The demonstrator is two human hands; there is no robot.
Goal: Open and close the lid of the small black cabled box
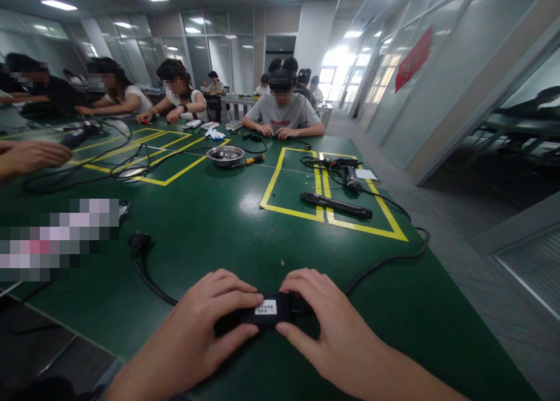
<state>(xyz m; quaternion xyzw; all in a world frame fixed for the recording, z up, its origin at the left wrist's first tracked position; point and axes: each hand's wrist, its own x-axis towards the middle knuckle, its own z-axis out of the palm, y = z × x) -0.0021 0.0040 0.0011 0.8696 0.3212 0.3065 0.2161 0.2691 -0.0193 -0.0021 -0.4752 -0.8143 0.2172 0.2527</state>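
While both hands are around the black box (277, 320), its pale label (265, 306) is turned up and can be seen between the fingers. The box is at the near side of the green table (219, 226), in front of the person. The left hand (210, 313) pinches the left part, with the fingers on the far edge and the thumb on the near edge. The right hand (326, 316) pinches the right end in the same manner. Whether the box touches the table or is a little above it, I cannot tell.

For good handling, I judge that equal, light pressure from both sides is best, so the box does not twist. The thumbs should rather press on the edges than cover the label. The left cord (155, 291), which ends in a black plug (139, 243), and the right cord (380, 266) both need some slack, because a pull from either side could turn the box. A sharp bend near its ends also seems better to avoid.
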